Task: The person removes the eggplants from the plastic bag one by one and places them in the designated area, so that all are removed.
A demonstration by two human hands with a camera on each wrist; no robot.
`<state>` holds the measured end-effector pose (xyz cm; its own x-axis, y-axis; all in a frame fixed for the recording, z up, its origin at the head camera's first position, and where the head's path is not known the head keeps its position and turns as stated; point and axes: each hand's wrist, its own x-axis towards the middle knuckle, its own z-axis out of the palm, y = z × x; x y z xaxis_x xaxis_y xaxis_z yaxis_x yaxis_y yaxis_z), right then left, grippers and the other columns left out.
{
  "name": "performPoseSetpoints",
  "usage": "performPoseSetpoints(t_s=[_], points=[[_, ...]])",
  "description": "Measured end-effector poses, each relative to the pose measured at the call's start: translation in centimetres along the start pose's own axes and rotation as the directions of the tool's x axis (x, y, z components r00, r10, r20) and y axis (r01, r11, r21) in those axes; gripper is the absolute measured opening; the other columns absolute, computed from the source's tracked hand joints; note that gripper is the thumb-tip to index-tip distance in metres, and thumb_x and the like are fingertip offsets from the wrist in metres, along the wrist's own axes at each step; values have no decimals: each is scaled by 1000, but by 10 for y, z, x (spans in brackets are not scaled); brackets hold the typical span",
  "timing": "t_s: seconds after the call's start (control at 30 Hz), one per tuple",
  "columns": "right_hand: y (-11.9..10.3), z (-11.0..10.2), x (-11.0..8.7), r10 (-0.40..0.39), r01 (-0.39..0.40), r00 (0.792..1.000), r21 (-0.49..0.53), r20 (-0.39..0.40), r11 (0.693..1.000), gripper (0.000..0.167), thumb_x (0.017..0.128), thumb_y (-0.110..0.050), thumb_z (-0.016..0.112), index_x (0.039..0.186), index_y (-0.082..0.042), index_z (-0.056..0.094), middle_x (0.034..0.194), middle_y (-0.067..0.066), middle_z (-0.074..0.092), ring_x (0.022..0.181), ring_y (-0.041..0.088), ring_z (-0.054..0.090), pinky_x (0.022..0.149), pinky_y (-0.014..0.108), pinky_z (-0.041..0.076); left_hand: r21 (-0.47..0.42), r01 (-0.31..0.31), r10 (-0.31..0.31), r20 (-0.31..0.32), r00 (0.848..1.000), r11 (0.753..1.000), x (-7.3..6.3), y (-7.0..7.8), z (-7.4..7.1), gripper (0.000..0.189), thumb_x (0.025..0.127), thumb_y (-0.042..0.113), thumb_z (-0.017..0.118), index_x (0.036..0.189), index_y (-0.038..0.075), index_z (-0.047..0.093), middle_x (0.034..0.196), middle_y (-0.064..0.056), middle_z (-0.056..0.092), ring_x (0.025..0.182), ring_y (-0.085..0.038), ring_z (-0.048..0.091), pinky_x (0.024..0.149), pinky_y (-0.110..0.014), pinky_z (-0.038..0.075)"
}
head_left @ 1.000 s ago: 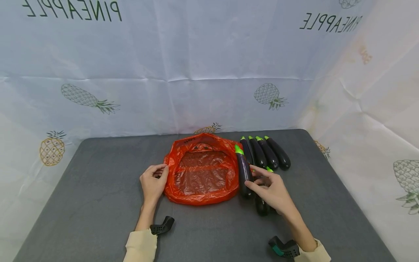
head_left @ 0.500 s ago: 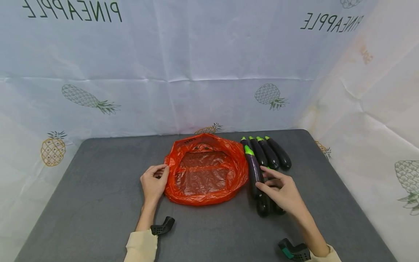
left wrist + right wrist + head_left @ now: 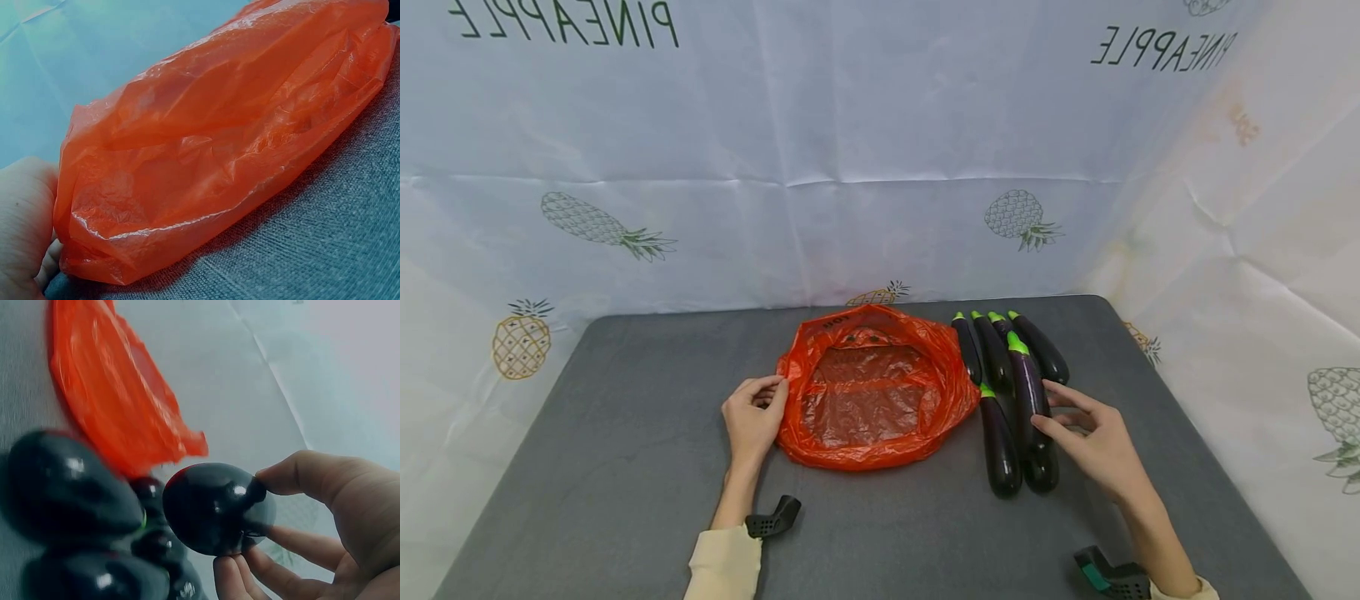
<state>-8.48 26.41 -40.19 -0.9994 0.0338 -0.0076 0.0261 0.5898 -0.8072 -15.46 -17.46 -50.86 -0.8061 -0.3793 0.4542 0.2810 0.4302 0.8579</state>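
A red plastic bag (image 3: 865, 450) stands on the grey table with its mouth spread wide; only the bag's own crumpled film shows inside. At its left rim my left hand (image 3: 755, 417) pinches the film, and the left wrist view has this hand (image 3: 25, 219) at the edge. My right hand (image 3: 1093, 433) holds an eggplant (image 3: 1028, 387) with a bright green stem end, to the right of the bag. In the right wrist view, thumb and fingers grip this eggplant (image 3: 212, 506) above the others. Beneath it lies another eggplant (image 3: 1042, 475), partly hidden.
One more eggplant (image 3: 1000, 454) lies just right of the bag. Behind it, several eggplants (image 3: 1041, 346) form a row at the table's back right. A white cloth (image 3: 895, 125) with pineapple prints hangs behind the grey table (image 3: 625, 467).
My right hand has carried the eggplant rightward from the bag's side to over the other eggplants. The bag's right rim has spread outward. My left hand has stayed at the left rim.
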Motion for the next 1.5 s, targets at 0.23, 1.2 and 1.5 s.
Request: performPoseSetpoints(t_s=[0.23,1.2,1.5], points=[[15,-16,-4,30,-30,1000,-22,-10,999,60,97,-26,73,150,-7,52,116,-13,59,91,-12,63,73,20,54,2,-13,13,-7,1000,1000,0,-1,0,6,88,4,78,90,-2,80,76,-18,72,66,9,55,63,-5,46],[55,-31,-10,269,-243,951,-171,154,955,64,101,-27,65,153,3,43,137,35,57,76,7,65,64,28,53,-3,7,-7,4,1000,1000,-1,0,0,7,89,5,78,90,-1,80,78,-18,72,66,9,55,63,-5,46],[61,-32,-4,281,-245,943,-200,178,949,63,102,-30,62,152,4,44,138,36,56,82,10,66,66,28,53,-1,-2,2,3,1000,1000,-1,-1,0,7,89,5,78,90,-1,80,78,-18,72,66,9,55,63,-5,46]])
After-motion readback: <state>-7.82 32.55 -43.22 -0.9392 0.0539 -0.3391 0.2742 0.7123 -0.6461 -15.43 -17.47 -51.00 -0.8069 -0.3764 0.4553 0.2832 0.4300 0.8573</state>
